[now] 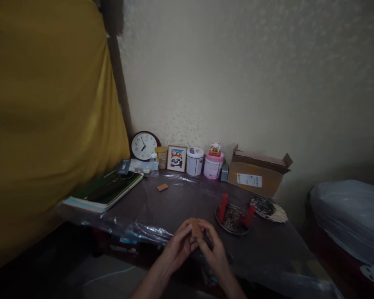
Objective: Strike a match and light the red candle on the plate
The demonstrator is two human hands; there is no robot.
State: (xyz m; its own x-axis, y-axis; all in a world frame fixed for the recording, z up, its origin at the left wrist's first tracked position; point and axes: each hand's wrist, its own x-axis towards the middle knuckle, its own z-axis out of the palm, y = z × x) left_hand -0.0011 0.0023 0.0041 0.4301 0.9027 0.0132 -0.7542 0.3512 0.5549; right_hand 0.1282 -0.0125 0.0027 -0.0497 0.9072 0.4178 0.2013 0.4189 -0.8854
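A small brown matchbox is held up between both hands, just over the near edge of the table. My left hand grips its left side, thumb on the face turned to me. On the other side, my right hand closes thumb and fingers on its right and lower part. Whether the box is slid open cannot be made out. A second flat brown piece, similar in colour, lies farther back on the table. To the right of my hands, a round metal plate bears two red candles, one upright and one tilted.
Another plate holds dark-tipped sticks, like burnt matches. Along the wall stand a clock, a picture frame, white and pink tins and a cardboard box. Books lie left, beside a yellow curtain.
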